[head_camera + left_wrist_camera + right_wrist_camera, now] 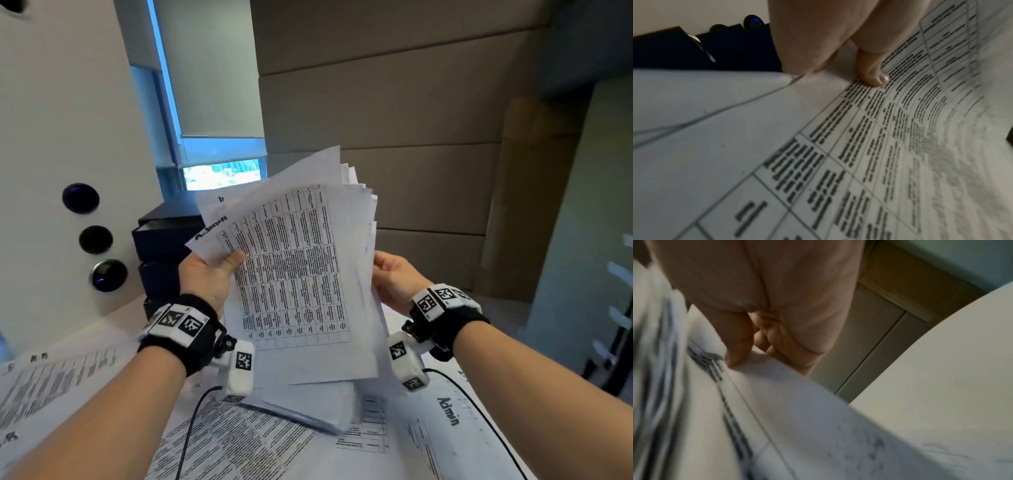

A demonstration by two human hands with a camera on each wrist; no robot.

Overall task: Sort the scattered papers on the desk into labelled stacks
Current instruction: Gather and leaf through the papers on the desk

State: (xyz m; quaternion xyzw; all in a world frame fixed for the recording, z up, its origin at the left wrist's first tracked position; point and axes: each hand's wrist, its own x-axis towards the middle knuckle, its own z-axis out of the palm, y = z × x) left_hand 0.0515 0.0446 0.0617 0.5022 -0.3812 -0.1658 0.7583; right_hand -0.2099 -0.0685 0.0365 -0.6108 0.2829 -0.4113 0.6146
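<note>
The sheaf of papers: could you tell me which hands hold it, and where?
Both: left hand grips the sheaf of papers at its left edge, right hand its right edge.

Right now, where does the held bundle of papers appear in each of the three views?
Head: the bundle is at the centre, raised above the desk, between the left hand and right hand.
Left wrist: it fills the lower right, under the thumb.
Right wrist: it fills the lower left, blurred, pinched at its edge.
Shared landmark: the printed table on the top sheet.
</note>
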